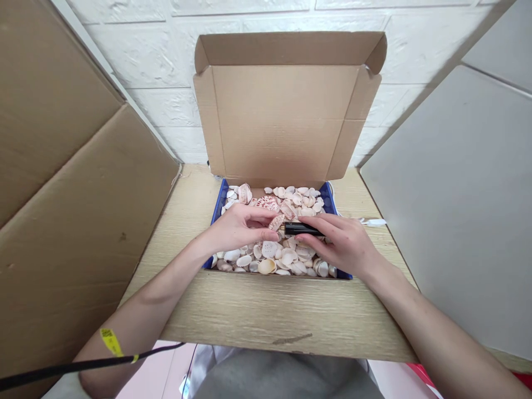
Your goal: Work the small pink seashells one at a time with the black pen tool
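Observation:
My left hand (245, 226) pinches a small reddish-brown speckled shell (276, 223) between thumb and fingers, above the shell-filled box. From the other side, my right hand (343, 238) grips a black glossy cylinder (303, 229), its left end close against that shell. Whether the two touch I cannot tell, nor what kind of tool the cylinder is. Below both hands, the blue-sided cardboard box (216, 208) holds many pale shells (288, 256). A larger red-and-white patterned shell (266, 203) lies among them behind my fingers.
The box's cardboard lid (285, 119) stands raised against the white brick wall (133, 52). A cardboard panel (100, 194) rises at the left and a grey-white panel (453, 177) at the right. A black cable (83, 365) with a yellow tag crosses the lower left.

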Tool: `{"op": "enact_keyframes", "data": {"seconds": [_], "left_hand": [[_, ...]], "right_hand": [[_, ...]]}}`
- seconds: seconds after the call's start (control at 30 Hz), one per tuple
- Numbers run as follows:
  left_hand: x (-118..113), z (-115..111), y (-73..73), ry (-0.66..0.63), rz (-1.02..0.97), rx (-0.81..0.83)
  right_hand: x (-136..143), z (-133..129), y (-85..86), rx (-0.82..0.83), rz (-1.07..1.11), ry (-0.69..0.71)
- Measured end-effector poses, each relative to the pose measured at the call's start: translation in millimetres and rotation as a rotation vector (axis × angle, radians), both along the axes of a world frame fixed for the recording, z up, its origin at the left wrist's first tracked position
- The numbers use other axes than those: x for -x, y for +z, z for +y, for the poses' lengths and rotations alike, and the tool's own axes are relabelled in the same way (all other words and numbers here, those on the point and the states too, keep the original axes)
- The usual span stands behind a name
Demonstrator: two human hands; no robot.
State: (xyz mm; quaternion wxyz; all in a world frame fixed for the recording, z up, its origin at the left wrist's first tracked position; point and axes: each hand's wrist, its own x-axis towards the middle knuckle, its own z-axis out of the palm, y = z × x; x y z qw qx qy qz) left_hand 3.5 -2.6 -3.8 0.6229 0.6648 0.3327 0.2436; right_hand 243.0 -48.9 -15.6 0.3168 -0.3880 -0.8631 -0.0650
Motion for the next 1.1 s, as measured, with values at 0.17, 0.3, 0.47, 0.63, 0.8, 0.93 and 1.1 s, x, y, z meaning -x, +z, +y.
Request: {"op": "enact_keyframes", "data": {"seconds": [0.17,0.3,0.47,0.63,0.8,0.93,1.1], "left_hand": [[0.6,0.7,0.1,-0.027,0.011,-0.009],[1.0,0.8,-0.5,-0.027,0.028,-0.040],[0.0,0.3,2.2,-0.046,0.094,-0.081],[-0.4,0.2,4.3,-0.039,0.120,-0.107],[-0.6,-0.2,5.9,-0.049,0.133,-0.141],[-0.7,-0.4,5.8,-0.040,0.131,-0.172],[-0.4,-0.5,5.7,-0.045,0.138,-0.158]], "right_hand": [[-1.3,-0.2,-0.7,0.017,-0.003,0.015],[-1.7,-0.1,-0.5,0.035,-0.005,0.018],[-1.5,0.6,-0.1,0.013,0.002,0.022],[-1.8,0.8,-0.6,-0.006,0.007,0.022],[-1.7,0.9,-0.9,-0.012,0.005,0.022],[-1.3,1.0,0.0,-0.001,0.002,0.027],[-1.6,1.1,-0.1,-0.009,0.008,0.030]]}}
